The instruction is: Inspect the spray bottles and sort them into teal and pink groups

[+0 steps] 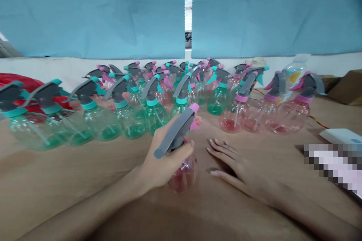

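Your L hand (166, 156) is clenched round a pink-tinted spray btl (183, 173), fingers wrapped at the neck just under the grey trigger head. Btl is tilted, head leaning twd the rows ahead, pink nozzle up by the front green btls. Its base sits low over the tan tbl (56, 180), in front of the rows; can't tell if it touches.

Your R hand (229, 162) is released: open, palm down, fingers spread on the tbl, nothing in it. It's just beside the held btl, w/ the nearest pink btl (233, 116) a little ahead.

Front rows: green-tinted spray btls (131, 122) w/ teal collars on the L, pink-tinted ones (292, 115) w/ pink collars on the R, more packed behind. Clear plastic btl (295, 73) w/ a yellow label stands back R.

Far L: red cloth (19, 86). Far R: white box (341, 135), cardboard box (342, 90), pixelated item (330, 167). Blue curtain (85, 11) hangs behind all.
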`<state>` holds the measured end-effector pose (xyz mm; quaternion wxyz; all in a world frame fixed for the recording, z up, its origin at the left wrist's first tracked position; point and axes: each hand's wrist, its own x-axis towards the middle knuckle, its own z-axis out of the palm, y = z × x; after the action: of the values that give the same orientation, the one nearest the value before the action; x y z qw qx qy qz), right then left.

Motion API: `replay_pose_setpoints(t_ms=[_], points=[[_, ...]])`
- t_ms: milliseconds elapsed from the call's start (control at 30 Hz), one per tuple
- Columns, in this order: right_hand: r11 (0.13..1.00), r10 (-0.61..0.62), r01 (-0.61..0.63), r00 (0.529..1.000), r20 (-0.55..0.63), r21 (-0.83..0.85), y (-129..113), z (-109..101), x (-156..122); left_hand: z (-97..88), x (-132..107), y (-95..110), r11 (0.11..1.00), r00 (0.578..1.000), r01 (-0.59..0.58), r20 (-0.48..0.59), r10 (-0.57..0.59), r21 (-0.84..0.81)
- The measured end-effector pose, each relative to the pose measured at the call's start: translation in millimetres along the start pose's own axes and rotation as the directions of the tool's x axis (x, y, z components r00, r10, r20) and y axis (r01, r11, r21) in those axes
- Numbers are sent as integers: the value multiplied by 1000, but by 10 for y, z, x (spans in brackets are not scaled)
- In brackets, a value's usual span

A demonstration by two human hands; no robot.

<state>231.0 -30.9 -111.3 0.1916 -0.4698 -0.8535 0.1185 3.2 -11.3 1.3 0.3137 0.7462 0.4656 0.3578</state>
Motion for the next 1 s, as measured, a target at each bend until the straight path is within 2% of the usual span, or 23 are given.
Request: replay_pose_setpoints(t_ms=[267,633,800,1000], points=[[1000,-5,5,1000,-15,7,11,9,-8,4,6,-10,1000,1000,-20,-3,20,-3],[1000,10,-10,1000,-2,23,-16,-15,-5,2,1,7,999,1000,25,-10,-26,-32],[1000,14,-13,1000,-8,8,-14,-5,0,-39,14,-19,998,999,21,38,-19,-61],[1000,14,-14,1000,6,-12,-5,2,4,-71,26,65,984,996,22,91,-6,-176]])
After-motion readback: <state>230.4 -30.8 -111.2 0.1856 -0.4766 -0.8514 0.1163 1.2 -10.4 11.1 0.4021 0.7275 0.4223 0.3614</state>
